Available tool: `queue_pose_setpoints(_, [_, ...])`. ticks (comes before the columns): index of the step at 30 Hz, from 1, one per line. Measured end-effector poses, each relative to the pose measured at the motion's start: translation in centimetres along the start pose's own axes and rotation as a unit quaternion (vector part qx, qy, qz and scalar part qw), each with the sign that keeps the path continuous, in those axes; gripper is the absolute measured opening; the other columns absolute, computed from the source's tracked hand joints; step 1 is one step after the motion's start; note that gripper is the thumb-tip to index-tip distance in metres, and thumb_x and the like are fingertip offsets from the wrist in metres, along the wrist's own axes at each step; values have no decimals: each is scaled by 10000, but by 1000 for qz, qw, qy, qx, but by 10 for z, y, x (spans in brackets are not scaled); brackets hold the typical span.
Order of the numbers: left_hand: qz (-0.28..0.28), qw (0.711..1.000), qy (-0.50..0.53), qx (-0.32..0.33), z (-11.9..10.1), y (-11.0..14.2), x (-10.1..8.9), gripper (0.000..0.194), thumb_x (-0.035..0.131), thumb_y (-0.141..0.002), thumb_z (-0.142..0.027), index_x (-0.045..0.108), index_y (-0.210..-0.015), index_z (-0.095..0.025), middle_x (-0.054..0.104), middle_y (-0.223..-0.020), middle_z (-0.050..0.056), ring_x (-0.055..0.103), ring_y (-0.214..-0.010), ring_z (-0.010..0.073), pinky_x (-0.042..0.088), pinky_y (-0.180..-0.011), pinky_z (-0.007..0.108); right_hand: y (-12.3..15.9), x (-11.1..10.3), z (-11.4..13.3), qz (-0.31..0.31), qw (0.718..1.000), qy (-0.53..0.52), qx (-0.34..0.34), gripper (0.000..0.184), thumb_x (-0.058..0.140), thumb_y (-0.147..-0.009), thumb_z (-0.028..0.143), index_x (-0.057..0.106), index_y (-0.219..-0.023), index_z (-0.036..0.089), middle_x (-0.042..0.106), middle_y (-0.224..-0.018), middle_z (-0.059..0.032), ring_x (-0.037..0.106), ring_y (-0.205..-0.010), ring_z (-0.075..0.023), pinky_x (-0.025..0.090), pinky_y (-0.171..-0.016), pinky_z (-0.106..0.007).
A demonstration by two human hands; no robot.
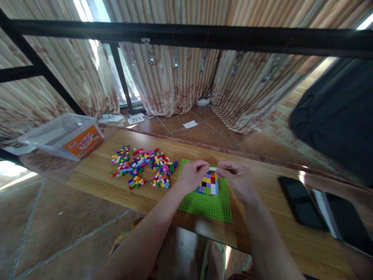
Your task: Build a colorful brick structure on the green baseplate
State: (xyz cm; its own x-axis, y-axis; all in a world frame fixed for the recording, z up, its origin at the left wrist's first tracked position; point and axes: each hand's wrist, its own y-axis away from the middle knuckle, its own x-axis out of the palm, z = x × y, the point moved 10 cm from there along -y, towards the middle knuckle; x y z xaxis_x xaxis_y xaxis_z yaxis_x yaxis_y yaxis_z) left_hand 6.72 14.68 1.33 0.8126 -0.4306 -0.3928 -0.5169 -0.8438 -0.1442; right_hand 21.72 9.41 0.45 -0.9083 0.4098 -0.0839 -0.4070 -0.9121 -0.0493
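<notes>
Right now, both your hands meet just right of centre in the frame, over the upper part of the green studded baseplate. Your left hand comes in from the lower left and your right hand from the lower right, each with thumb and fingers drawn together in a pinch. Between those fingertips shows a small pale strip, apparently a toy brick, its long axis running left to right across the frame, with your left hand at its left end and your right hand at its right. Directly below it in the frame lies the multicoloured brick patch, set on the baseplate and partly covered by your left hand; the strip lines up with its upper edge. You can't tell from this view whether the strip touches the patch or hangs just above it. The two hands are about equally near the strip, but your left is clearly nearer the loose bricks, which spread over the wooden tabletop left of the baseplate. Farther left sits a clear plastic bin; a dark phone-like slab lies well to the right.
</notes>
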Motion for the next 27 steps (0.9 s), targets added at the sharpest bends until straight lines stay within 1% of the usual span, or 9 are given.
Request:
queue_pose_setpoints(3, [-10,999,39,-17,7,-3,1,184,527,-848,-186,696,-909,-148,731,-879,38,642,-769,132,503,-721,231,-1,-4,-4,6,1000,1,-7,344,778,-628,438,709,-840,175,713,-765,-33,654,-655,-157,559,-640,-302])
queue_pose_setpoints(6, [-15,999,41,-4,8,-6,2,182,527,-836,-159,693,-911,-147,730,-898,44,644,-779,130,510,-746,240,-3,-5,-13,24,1000,14,2,359,729,-686,465,717,-887,168,725,-783,-46,666,-689,-169,566,-685,-325])
queue_pose_setpoints(9, [-18,1000,-11,7,7,-9,3,175,540,-833,-171,703,-896,-158,731,-890,41,643,-773,141,509,-751,254,-6,-5,-21,42,997,58,1,336,693,-714,456,729,-888,170,733,-807,-48,662,-689,-169,556,-689,-326])
queue_pose_setpoints(13, [-22,995,-101,12,6,-10,4,181,550,-835,-185,713,-913,-184,734,-904,35,648,-809,159,501,-781,269,-11,-4,-25,50,986,154,-39,253,629,-762,397,734,-866,191,734,-855,-43,660,-781,-186,520,-754,-331])
queue_pose_setpoints(16, [-17,987,-160,20,4,-11,6,189,549,-836,-181,714,-927,-197,733,-917,35,647,-844,171,493,-807,279,-14,-2,-28,61,977,198,-57,233,586,-782,375,728,-850,202,729,-851,-33,655,-797,-190,508,-767,-332])
queue_pose_setpoints(21, [-12,977,-213,28,3,-10,7,183,551,-842,-195,717,-918,-209,729,-893,37,634,-834,195,482,-824,319,-15,0,-29,76,971,216,-69,221,571,-791,367,719,-842,211,724,-854,-29,651,-801,-188,502,-773,-326])
queue_pose_setpoints(27, [-9,967,-252,24,0,-7,6,190,547,-841,-198,721,-909,-232,724,-876,26,608,-870,213,469,-832,329,-13,0,-32,79,973,210,-53,218,586,-793,370,725,-844,210,725,-835,-22,651,-775,-180,493,-743,-306])
